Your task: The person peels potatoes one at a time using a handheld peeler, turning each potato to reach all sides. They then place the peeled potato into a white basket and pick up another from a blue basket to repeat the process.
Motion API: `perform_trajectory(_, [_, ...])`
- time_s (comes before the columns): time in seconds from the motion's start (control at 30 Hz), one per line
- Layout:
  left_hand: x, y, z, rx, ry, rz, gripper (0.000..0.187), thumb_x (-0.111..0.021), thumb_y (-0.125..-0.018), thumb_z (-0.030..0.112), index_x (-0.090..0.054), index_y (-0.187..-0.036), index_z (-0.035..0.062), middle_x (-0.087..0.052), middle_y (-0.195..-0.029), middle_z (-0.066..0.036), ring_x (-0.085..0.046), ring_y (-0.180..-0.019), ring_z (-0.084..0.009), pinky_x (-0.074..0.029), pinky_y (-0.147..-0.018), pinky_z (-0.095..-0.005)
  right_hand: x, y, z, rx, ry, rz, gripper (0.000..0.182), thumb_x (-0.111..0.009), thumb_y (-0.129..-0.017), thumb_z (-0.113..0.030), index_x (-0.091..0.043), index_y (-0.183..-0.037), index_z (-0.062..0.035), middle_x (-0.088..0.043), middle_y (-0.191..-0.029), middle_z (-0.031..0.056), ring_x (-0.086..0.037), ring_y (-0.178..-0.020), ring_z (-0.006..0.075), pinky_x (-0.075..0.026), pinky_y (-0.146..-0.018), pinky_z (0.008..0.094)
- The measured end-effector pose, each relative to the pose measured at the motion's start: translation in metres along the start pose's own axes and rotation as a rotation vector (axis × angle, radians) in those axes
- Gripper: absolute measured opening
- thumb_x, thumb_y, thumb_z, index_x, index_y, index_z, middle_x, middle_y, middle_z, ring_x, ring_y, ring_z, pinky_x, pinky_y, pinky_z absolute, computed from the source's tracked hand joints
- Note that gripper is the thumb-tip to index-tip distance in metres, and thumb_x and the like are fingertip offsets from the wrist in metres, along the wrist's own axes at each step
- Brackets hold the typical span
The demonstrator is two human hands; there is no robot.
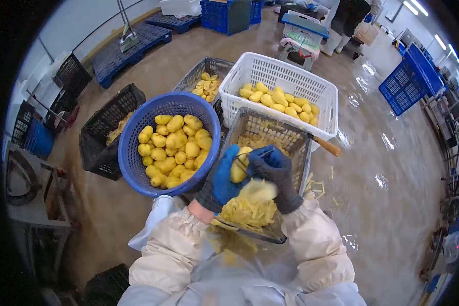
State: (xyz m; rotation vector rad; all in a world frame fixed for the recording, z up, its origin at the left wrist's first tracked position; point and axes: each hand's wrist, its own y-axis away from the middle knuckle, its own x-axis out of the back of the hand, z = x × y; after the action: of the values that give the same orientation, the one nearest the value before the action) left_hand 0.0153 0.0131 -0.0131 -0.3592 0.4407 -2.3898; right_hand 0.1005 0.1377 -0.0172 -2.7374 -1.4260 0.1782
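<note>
My left hand (223, 176), in a blue and dark grey glove, is closed round a yellow potato (239, 166). Gloved in dark grey, my right hand (274, 172) is closed on a peeler, its thin metal part (248, 157) against the potato and its handle hidden by the fingers. Below the hands a pale piece of peel (259, 190) is smeared by motion. Beneath lies a heap of peelings (247, 211) in a grey crate (302, 148). A wooden-handled tool (327, 146) rests across that crate's right rim, its other end hard to make out.
A blue round basket (128, 153) of peeled potatoes stands left, and a white crate (285, 71) with more lies ahead. Black crates (94, 148) with scraps sit beside them. Peel strips (319, 187) litter the wet floor. Another person (344, 23) stands far back.
</note>
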Motion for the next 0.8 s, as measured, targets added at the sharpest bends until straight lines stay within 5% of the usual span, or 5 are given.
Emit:
perform_trajectory(0.1, [-0.003, 0.000, -0.007, 0.834, 1.062, -0.042, 0.043, -0.041, -0.095, 0.042, -0.056, -0.114, 0.0069, -0.059, -0.084, -0.004, -0.057, -0.070, -0.0137, -0.045, -0.056, -0.0229, 0.037, -0.029, -0.001, -0.075, -0.104, 0.259, 0.014, -0.063, -0.085, -0.017, -0.059, -0.083, -0.0039, -0.060, -0.067, 0.0029, -0.054, -0.053, 0.0096, -0.041, -0.048, 0.0200])
perform_trajectory(0.33, [-0.001, 0.003, 0.005, 0.600, 0.606, -0.015, 0.040, -0.043, -0.094, 0.045, -0.057, -0.108, 0.0100, -0.059, -0.085, -0.005, -0.057, -0.070, -0.0135, -0.045, -0.053, -0.0238, 0.012, -0.003, -0.004, -0.201, -0.120, 0.000, 0.011, -0.060, -0.085, -0.011, -0.060, -0.076, -0.0049, -0.061, -0.068, 0.0014, -0.057, -0.060, 0.0071, -0.045, -0.052, 0.0207])
perform_trajectory(0.53, [0.003, -0.006, -0.010, 0.807, 1.004, 0.065, 0.039, -0.045, -0.094, 0.043, -0.056, -0.110, 0.0105, -0.060, -0.089, -0.004, -0.058, -0.071, -0.0140, -0.045, -0.056, -0.0239, 0.010, -0.020, 0.054, 0.442, 0.225, 0.231, 0.013, -0.062, -0.083, -0.014, -0.061, -0.073, -0.0068, -0.060, -0.067, 0.0005, -0.055, -0.061, 0.0063, -0.044, -0.055, 0.0215])
perform_trajectory(0.63, [-0.006, 0.022, -0.039, 0.144, 0.168, -0.052, 0.034, -0.050, -0.093, 0.033, -0.052, -0.116, 0.0070, -0.061, -0.096, -0.005, -0.058, -0.075, -0.0136, -0.047, -0.059, -0.0232, 0.019, -0.018, 0.005, -0.085, -0.018, 0.182, 0.012, -0.063, -0.085, -0.017, -0.060, -0.079, -0.0057, -0.061, -0.067, 0.0034, -0.053, -0.054, 0.0087, -0.042, -0.050, 0.0214])
perform_trajectory(0.8, [0.010, -0.002, -0.022, 0.728, 1.053, -0.066, 0.047, -0.061, -0.077, -0.009, -0.044, -0.120, 0.0007, -0.061, -0.097, -0.009, -0.061, -0.080, -0.0164, -0.050, -0.063, -0.0263, 0.008, -0.008, -0.020, -0.109, -0.160, 0.111, 0.016, -0.064, -0.085, -0.018, -0.057, -0.082, -0.0050, -0.060, -0.065, 0.0055, -0.051, -0.049, 0.0096, -0.040, -0.045, 0.0220])
